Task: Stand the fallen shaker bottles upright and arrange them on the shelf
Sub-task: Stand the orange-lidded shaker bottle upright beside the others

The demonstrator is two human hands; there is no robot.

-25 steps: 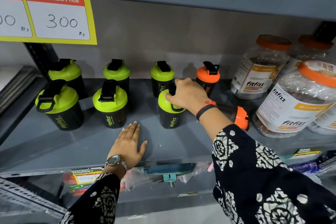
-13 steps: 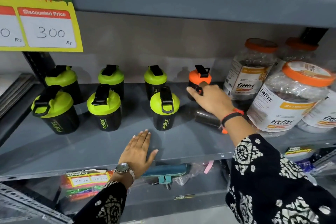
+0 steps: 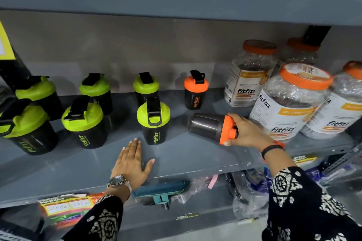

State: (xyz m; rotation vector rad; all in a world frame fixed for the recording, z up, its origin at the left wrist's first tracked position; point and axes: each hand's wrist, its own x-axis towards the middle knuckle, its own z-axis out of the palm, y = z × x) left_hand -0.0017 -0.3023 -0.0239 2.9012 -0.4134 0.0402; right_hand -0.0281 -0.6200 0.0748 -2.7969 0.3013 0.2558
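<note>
My right hand (image 3: 248,133) has its grip curled round the orange lid end of the fallen shaker (image 3: 213,127); fingers over the top, thumb (image 3: 228,143) under the lid rim; whether it's fully clamped or just cupped, I can't tell; left hand (image 3: 132,161) lies flat and open on the shelf (image 3: 186,158), holding nothing, just bracing.

Landmark = the upright orange shaker (image 3: 195,90); the fallen one lies on its side just in front of it and slightly to the right, dark base pointing left, lid toward the big fitfizz jars (image 3: 290,101); the nearest green shaker (image 3: 153,121) stands to the front-left of the landmark; five more green ones stand further left, in two rows.

Doing it well, as I judge it: pivot on the base, not a full lift; swing the lid end up and let the base stay near the shelf; the lid grip is off-centre, so the body will want to swing; keep the wrist clear of the jar right behind my knuckles; set it down directly in front of the landmark, level with the front green row; logo facing out, then release.
</note>
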